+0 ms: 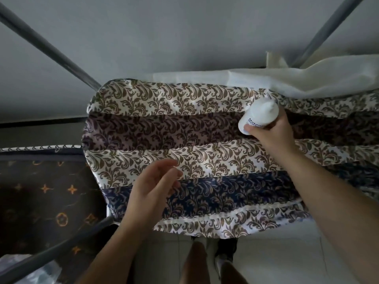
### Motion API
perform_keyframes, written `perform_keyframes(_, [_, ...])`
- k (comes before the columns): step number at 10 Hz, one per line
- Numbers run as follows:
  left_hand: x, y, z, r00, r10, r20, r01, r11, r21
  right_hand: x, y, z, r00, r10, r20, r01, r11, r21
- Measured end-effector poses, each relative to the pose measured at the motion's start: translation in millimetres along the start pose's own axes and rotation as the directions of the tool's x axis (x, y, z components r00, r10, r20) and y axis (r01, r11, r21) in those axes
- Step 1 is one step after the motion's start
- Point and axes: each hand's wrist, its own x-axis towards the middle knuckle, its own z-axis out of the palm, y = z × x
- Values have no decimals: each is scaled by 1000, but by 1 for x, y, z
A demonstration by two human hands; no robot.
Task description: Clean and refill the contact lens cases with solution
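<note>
Your right hand (270, 132) grips the white solution bottle (258, 115) over the far right part of the patterned cloth (164, 128). The bottle's long axis tilts up and away from your thumb, with its rounded end towards the white sheet (307, 83) behind the cloth. Your left hand (155, 187) hovers over the cloth's near middle, fingers (174, 173) loosely curled, possibly pinching something tiny; you cannot tell. No lens case shows.
</note>
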Motion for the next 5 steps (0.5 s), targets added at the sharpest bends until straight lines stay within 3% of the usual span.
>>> perform_keyframes(3, [35,5,-1,999,31,15,-32,998,50,23,26,20,1000,-2,-13,3,1000,15])
perform_keyframes(5, [25,35,-1,995,99,-4,-99,995,8,6,10,1,997,16,73,-23,995,93])
